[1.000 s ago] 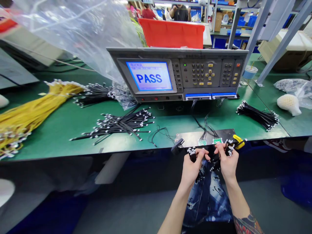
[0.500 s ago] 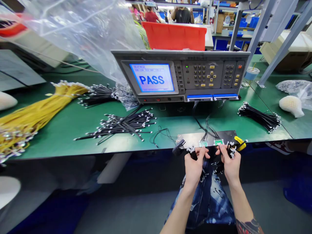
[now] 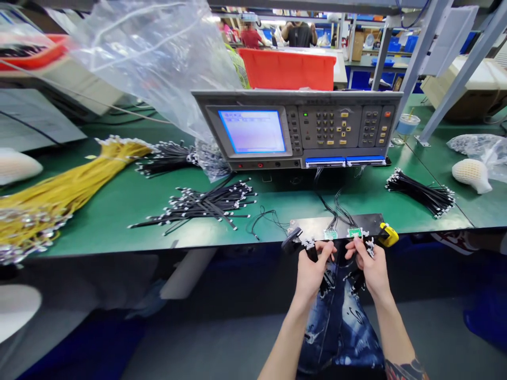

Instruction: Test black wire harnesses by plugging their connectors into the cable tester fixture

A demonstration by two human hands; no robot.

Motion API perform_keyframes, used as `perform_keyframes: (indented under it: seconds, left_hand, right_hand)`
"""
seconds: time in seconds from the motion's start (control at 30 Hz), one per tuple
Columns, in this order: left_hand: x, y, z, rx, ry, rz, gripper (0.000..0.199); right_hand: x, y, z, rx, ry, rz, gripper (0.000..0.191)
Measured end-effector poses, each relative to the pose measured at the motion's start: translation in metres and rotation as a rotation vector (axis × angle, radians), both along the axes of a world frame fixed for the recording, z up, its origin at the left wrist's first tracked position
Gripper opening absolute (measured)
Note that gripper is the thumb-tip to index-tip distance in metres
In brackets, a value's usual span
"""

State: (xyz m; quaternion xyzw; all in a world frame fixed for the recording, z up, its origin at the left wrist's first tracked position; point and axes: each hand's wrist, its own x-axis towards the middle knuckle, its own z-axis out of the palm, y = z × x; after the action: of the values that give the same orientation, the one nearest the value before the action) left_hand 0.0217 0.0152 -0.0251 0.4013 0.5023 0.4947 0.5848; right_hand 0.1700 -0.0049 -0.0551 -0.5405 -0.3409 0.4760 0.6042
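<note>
black wire harnesses (image 3: 194, 207) | yellow clamp (image 3: 388, 235) beside right hand (image 3: 370, 269)

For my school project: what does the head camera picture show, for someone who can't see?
A person's left hand and right hand hold black wires with white connectors over their jeans, at a green workbench. Beyond stands a grey electronic tester with a lit blue screen, beside piles of black wires and yellow wires.
</note>
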Motion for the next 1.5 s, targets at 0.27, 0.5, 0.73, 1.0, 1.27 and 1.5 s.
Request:
perform_keyframes:
  seconds: [0.27, 0.5, 0.73, 1.0, 1.27, 1.5]
  left_hand:
    - [-0.023, -0.016, 0.014, -0.002, 0.189, -0.224, 0.033]
    - [-0.017, -0.029, 0.024, -0.04, 0.145, -0.509, 0.027]
    - [-0.028, -0.029, 0.016, -0.116, -0.023, -0.602, 0.069]
    - [-0.044, -0.019, 0.008, -0.155, -0.23, -0.133, 0.053]
    - [-0.023, -0.011, 0.008, -0.155, -0.261, -0.183, 0.06]
    - [-0.008, -0.012, 0.008, -0.141, -0.163, -0.225, 0.065]
  right_hand:
    - [0.001, -0.012, 0.033, 0.126, 0.287, 0.063, 0.047]
    - [-0.007, -0.018, 0.033, 0.045, 0.039, 0.39, 0.037]
    - [-0.008, -0.014, 0.027, 0.166, 0.127, 0.026, 0.037]
    - [-0.007, -0.001, 0.019, 0.195, 0.121, -0.28, 0.039]
    - [-0.01, -0.002, 0.004, 0.113, -0.129, -0.261, 0.033]
    - [-0.012, 0.001, 0.005, 0.082, -0.196, -0.296, 0.033]
